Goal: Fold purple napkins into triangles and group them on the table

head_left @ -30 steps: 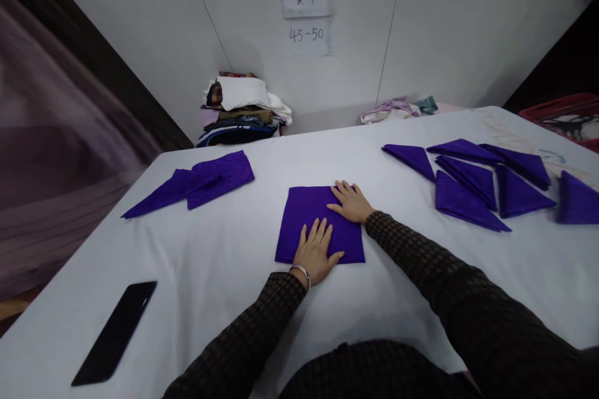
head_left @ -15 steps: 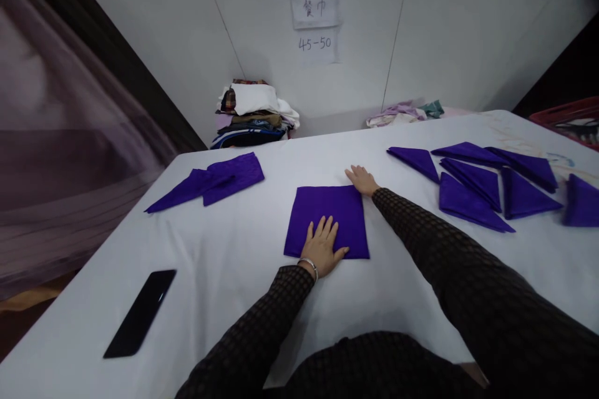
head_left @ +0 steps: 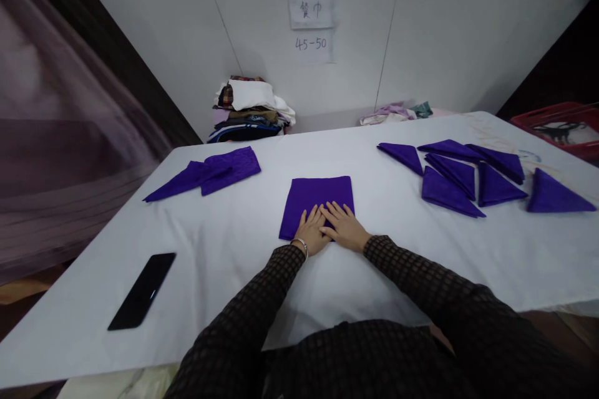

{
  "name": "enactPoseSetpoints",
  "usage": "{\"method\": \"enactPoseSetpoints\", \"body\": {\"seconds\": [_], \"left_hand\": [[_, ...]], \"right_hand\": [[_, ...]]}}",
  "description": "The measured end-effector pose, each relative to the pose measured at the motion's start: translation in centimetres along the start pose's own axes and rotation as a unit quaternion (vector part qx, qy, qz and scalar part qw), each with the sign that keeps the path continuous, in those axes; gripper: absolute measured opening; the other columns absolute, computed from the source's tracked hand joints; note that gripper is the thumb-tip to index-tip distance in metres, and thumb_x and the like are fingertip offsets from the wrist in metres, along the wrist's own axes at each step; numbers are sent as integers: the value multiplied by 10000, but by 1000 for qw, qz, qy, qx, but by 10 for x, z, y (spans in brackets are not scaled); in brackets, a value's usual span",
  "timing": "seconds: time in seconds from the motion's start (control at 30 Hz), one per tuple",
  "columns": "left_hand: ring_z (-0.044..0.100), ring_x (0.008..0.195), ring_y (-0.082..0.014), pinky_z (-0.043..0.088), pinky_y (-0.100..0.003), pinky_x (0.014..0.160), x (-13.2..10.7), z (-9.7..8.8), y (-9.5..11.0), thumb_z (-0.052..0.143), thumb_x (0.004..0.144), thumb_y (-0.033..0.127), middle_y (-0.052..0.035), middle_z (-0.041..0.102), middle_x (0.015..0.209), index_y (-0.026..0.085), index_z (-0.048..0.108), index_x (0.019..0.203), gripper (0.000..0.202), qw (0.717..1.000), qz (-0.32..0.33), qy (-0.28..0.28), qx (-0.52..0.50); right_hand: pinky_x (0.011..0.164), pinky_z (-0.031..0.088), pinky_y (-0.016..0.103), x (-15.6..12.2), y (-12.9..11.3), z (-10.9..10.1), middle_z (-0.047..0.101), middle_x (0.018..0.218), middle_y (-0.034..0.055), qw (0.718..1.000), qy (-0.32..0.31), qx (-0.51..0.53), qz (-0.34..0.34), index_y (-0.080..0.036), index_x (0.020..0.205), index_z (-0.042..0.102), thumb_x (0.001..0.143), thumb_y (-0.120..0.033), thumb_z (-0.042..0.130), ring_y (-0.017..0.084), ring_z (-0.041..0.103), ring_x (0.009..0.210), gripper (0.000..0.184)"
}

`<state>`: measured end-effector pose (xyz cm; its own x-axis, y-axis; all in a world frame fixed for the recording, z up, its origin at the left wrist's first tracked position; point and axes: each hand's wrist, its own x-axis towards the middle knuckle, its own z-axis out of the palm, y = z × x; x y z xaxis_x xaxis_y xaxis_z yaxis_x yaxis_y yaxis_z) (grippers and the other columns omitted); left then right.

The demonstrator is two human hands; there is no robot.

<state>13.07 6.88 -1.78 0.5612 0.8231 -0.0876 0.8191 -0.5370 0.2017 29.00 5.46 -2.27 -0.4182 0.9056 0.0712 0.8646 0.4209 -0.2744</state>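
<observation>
A purple square napkin [head_left: 317,194] lies flat on the white table [head_left: 234,243] in front of me. Both hands rest flat on its near edge, side by side. My left hand [head_left: 312,232], with a bracelet at the wrist, presses the near left part. My right hand [head_left: 343,226] lies just beside it, fingers spread and overlapping the left fingertips. Neither hand grips anything.
Several purple napkins folded into triangles [head_left: 452,177] lie at the right. Two loosely folded purple napkins [head_left: 208,171] lie at the left. A black phone [head_left: 142,290] sits near the front left edge. Stacked clothes [head_left: 250,109] and a red crate [head_left: 559,131] stand beyond the table.
My right hand has come back from the napkin's far right corner to the near edge, next to my left hand. The left hand has barely moved.
</observation>
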Motion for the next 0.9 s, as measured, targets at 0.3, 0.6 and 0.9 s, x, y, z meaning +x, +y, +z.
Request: {"method": "enactPoseSetpoints", "body": {"seconds": [0.3, 0.6, 0.9], "left_hand": [[110, 1429, -267, 123, -575, 1118, -48, -10, -67, 216, 925, 508, -79, 173, 1552, 200, 267, 1459, 618, 957, -288, 26, 21], [171, 1419, -246, 167, -541, 1120, -54, -35, -62, 256, 942, 441, -107, 243, 1532, 172, 366, 1405, 547, 936, -324, 140, -4], [148, 1423, -247, 104, -541, 1133, 1, -10, 0, 298, 929, 422, -86, 234, 1537, 191, 356, 1417, 542, 985, -139, 103, -11]], "right_hand": [[1117, 136, 489, -2, 2, 2, 256, 1522, 128, 1000, -3, -22, -7, -173, 1455, 312, 896, -665, 198, 274, 163, 1410, 753], [1112, 132, 495, -3, 3, 3, 241, 1528, 131, 999, -10, -31, -7, -180, 1444, 340, 902, -655, 198, 288, 160, 1409, 734], [1109, 144, 498, -2, 2, 5, 262, 1519, 135, 999, 3, -53, -11, -173, 1431, 365, 912, -621, 251, 282, 175, 1406, 694]]}}
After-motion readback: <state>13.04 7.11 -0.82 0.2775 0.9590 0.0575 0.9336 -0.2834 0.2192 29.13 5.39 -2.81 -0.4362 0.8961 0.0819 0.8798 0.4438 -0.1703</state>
